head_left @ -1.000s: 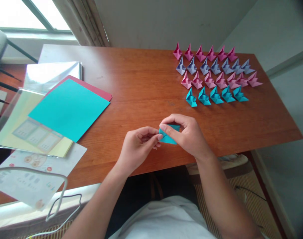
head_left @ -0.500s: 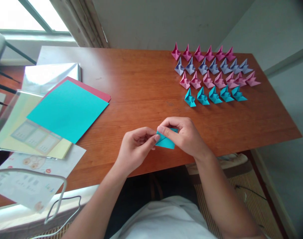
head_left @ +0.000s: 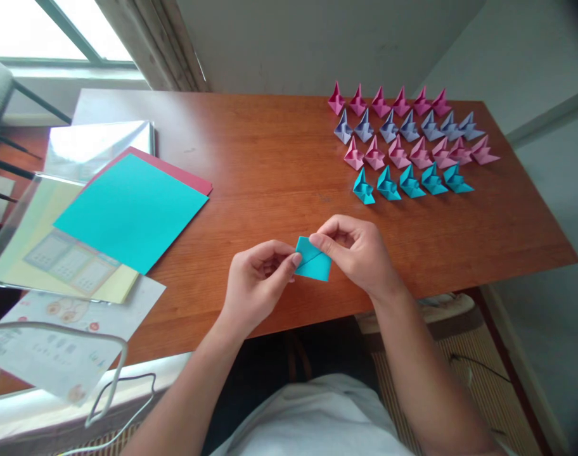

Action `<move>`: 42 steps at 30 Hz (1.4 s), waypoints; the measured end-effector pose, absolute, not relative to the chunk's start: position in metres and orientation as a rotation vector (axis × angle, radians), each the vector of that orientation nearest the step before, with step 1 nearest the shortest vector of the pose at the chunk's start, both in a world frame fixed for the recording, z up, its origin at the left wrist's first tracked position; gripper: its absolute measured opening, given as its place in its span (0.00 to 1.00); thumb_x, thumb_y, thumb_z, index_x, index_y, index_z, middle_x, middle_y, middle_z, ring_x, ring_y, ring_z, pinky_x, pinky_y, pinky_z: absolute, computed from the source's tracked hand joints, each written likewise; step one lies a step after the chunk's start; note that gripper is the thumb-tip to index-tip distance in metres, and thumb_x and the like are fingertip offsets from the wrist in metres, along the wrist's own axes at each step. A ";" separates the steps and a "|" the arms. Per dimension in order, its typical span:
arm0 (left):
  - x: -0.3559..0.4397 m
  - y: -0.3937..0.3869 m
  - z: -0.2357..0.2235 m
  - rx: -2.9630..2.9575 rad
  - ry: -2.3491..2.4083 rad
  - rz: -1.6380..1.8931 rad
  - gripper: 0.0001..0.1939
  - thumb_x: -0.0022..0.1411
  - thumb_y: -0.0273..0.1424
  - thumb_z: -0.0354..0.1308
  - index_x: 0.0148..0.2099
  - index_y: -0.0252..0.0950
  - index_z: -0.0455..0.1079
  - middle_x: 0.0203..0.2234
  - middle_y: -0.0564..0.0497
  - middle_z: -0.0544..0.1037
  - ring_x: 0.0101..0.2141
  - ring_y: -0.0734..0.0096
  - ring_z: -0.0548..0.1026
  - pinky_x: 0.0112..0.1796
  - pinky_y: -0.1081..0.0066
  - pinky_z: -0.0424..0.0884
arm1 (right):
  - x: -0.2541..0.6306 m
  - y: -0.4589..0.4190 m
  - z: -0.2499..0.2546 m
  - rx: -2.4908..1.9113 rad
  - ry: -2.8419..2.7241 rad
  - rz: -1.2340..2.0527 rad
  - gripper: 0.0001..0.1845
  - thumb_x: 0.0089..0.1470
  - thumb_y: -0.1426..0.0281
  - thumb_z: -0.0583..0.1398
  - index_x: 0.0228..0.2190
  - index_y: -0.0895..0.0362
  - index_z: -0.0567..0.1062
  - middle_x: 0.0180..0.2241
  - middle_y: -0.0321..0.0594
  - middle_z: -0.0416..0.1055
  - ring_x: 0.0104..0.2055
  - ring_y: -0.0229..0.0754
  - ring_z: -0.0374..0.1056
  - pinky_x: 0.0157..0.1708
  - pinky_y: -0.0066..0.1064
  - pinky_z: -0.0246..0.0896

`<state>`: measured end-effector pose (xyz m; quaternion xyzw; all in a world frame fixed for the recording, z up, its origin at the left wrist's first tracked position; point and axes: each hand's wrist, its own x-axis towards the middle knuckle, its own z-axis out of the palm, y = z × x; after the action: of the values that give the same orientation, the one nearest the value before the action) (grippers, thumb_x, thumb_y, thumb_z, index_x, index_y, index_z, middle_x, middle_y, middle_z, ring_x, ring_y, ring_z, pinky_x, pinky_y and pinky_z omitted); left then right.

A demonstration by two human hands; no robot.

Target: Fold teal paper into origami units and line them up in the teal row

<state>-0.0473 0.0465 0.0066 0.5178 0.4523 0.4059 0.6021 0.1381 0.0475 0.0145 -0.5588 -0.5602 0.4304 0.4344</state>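
Between my hands, above the table's front edge, is a small folded piece of turquoise paper (head_left: 314,268) with a diagonal crease line across it. My left hand (head_left: 260,278) pinches its left edge between thumb and fingers. At the upper right edge, the thumb and fingertips of my right hand (head_left: 358,253) are closed on the same paper. Farther off to the right stand folded paper figures with pointed tips in rows: a magenta row (head_left: 381,103), a lavender row (head_left: 388,128), a pink row (head_left: 398,154) and a turquoise row (head_left: 411,185).
On the left of the wooden table (head_left: 251,158), a large turquoise sheet (head_left: 132,209) overlaps a dark red sheet (head_left: 196,180). Beneath lie clear packets with yellow paper (head_left: 13,234) and a printed white sheet (head_left: 141,291). A grey tubular loop (head_left: 122,361) crosses the lower left corner.
My right hand has shifted slightly up, uncovering more of the turquoise paper's top part. My left hand keeps its pinch with almost no movement.
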 end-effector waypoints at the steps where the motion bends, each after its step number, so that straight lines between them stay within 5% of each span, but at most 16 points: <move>1: -0.048 0.047 0.006 1.212 1.052 0.943 0.07 0.61 0.31 0.67 0.31 0.35 0.76 0.21 0.56 0.77 0.21 0.80 0.73 0.22 0.82 0.69 | 0.138 0.048 0.014 -1.394 -1.385 1.067 0.13 0.57 0.62 0.68 0.26 0.56 0.77 0.25 0.34 0.75 0.28 0.37 0.69 0.29 0.29 0.63; 8: -0.048 0.046 0.006 1.189 1.184 1.066 0.07 0.62 0.32 0.68 0.33 0.34 0.77 0.21 0.55 0.77 0.22 0.79 0.75 0.23 0.82 0.70 | 0.132 0.043 0.008 -1.313 -1.108 1.299 0.19 0.61 0.51 0.62 0.40 0.54 0.79 0.35 0.38 0.78 0.35 0.38 0.73 0.33 0.28 0.67; 12: -0.047 0.045 0.006 1.134 1.230 1.131 0.07 0.60 0.32 0.69 0.34 0.35 0.77 0.23 0.55 0.79 0.22 0.78 0.76 0.23 0.81 0.71 | 0.123 0.035 0.003 -1.257 -1.034 1.455 0.16 0.59 0.55 0.66 0.34 0.56 0.77 0.26 0.34 0.75 0.26 0.35 0.69 0.27 0.26 0.64; 18: -0.051 0.048 0.007 1.104 1.112 0.982 0.08 0.57 0.32 0.72 0.34 0.34 0.77 0.23 0.54 0.80 0.24 0.76 0.77 0.25 0.80 0.72 | 0.126 0.031 0.006 -1.325 -1.258 1.262 0.09 0.60 0.65 0.66 0.29 0.56 0.77 0.24 0.32 0.74 0.25 0.34 0.68 0.27 0.26 0.63; 28: -0.056 0.050 0.002 1.129 1.008 0.784 0.07 0.56 0.32 0.72 0.32 0.34 0.80 0.25 0.51 0.82 0.27 0.73 0.77 0.29 0.77 0.72 | 0.136 0.036 0.020 -1.325 -1.508 1.019 0.06 0.60 0.66 0.65 0.33 0.54 0.80 0.32 0.35 0.80 0.34 0.39 0.75 0.33 0.28 0.68; 42: -0.058 0.049 0.006 1.092 1.020 0.735 0.11 0.53 0.35 0.74 0.30 0.33 0.77 0.22 0.53 0.77 0.23 0.76 0.71 0.25 0.76 0.66 | 0.123 0.040 0.009 -1.216 -1.341 1.018 0.06 0.61 0.67 0.64 0.31 0.54 0.77 0.28 0.31 0.75 0.30 0.35 0.70 0.31 0.27 0.64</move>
<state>-0.0578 0.0488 0.0064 0.4850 0.4529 0.3267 0.6730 0.1232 0.0397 0.0088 -0.5043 -0.5564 0.4225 0.5076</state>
